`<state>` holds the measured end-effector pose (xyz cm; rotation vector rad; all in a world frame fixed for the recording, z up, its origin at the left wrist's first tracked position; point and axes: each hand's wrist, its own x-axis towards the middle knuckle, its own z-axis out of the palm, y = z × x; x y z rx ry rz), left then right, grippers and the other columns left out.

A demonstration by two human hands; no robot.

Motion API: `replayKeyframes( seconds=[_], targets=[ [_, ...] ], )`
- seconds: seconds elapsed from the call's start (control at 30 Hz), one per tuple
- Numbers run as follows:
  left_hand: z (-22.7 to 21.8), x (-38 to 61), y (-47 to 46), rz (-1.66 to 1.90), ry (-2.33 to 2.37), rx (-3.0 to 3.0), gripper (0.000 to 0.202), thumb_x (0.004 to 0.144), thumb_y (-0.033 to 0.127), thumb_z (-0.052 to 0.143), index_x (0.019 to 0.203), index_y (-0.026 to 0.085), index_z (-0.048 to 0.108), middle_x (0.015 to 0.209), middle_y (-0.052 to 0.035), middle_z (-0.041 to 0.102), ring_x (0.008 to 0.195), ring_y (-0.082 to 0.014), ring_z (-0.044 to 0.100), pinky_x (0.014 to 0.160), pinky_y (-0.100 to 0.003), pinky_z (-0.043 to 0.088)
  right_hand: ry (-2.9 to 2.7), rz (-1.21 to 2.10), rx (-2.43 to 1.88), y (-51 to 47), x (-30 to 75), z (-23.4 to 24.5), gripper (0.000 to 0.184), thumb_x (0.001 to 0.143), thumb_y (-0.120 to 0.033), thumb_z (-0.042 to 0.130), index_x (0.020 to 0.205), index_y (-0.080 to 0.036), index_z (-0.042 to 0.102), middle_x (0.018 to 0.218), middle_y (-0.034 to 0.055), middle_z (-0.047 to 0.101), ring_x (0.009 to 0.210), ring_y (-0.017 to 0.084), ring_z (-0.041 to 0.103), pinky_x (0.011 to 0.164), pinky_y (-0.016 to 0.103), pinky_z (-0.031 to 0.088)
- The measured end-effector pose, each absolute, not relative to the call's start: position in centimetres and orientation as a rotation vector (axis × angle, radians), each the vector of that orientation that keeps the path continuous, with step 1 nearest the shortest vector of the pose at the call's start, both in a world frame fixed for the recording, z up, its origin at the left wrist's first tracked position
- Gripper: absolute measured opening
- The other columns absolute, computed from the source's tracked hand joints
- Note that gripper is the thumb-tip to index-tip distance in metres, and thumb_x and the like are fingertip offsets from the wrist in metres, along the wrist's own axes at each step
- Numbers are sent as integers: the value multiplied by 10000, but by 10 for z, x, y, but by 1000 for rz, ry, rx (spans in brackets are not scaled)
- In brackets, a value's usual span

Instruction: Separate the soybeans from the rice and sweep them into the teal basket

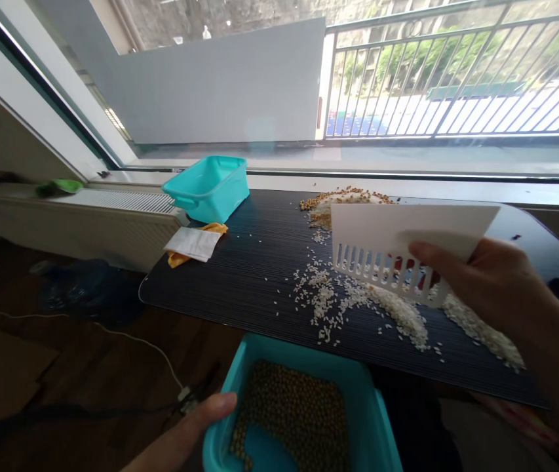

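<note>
In the head view, think of the middle as the middle of a clock. At 3 o'clock the right hand point(498, 282) is gripping a white slotted plate point(402, 226) by one end, with the thumb across its near face. Held this way, the row of slots points down at the table point(244, 282), and most of the plate sticks out past the fingers, probably so the hand does not block it. I can't tell whether the slots touch the table.

White rice point(397, 311) is spread around 4 o'clock, under and beside the plate. At 2 o'clock sits a heap point(343, 200) with tan beans on white grains, partly behind the plate.

At 7 o'clock the left hand point(195, 419) is holding the side of a blue bin point(308, 357), thumb over the rim. Its other fingers are hidden. The bin is at 6 o'clock, close to the table's near edge, and the hand likely keeps it steady there. Brown beans point(299, 400) lie inside it.

A blue tub point(215, 203) stands at 10 o'clock by the window, away from the rice. At 9 o'clock a white paper point(198, 244) lies on an orange cloth point(177, 260).
</note>
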<state>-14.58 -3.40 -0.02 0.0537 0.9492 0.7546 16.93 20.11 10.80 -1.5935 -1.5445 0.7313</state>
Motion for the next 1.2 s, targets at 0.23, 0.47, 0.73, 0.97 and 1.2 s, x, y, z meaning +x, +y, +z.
replayKeyframes(
  seconds=[0.23,0.47,0.73,0.97,1.2],
  targets=[
    [16,-138,-22,734,970,61,709,778,543,668,1378,187,541,1208,-118,704,1238,-356,568,1101,-469,371,-1679,734,-1561,199,162,103,351,582,-535,670,636,-192,718,546,50,659,471,155,553,422,310,441],
    [22,-136,-15,755,974,129,673,748,562,697,1240,106,644,1210,-133,701,1205,-335,595,1072,-423,402,-1708,803,-1513,193,150,105,397,542,-591,677,608,-201,708,581,75,687,485,181,587,407,318,454],
    [22,-141,-16,749,980,148,664,754,586,677,1203,98,672,1166,-124,723,1234,-322,573,1066,-405,409,-1748,861,-1600,182,134,114,344,460,-574,647,463,-230,671,443,52,603,399,155,496,351,305,392],
    [20,-142,-14,768,968,136,598,718,572,719,1114,123,722,1102,-100,751,1065,-293,675,979,-375,477,-1855,941,-1308,174,122,95,347,587,-561,669,514,-223,694,466,36,629,398,152,530,340,278,429],
    [19,-146,-19,798,982,92,517,761,534,697,1077,126,737,1055,-90,766,993,-261,702,943,-347,493,-2000,1176,-1067,155,108,94,258,701,-511,660,676,-268,745,605,9,716,482,171,612,391,279,507]
  ],
)
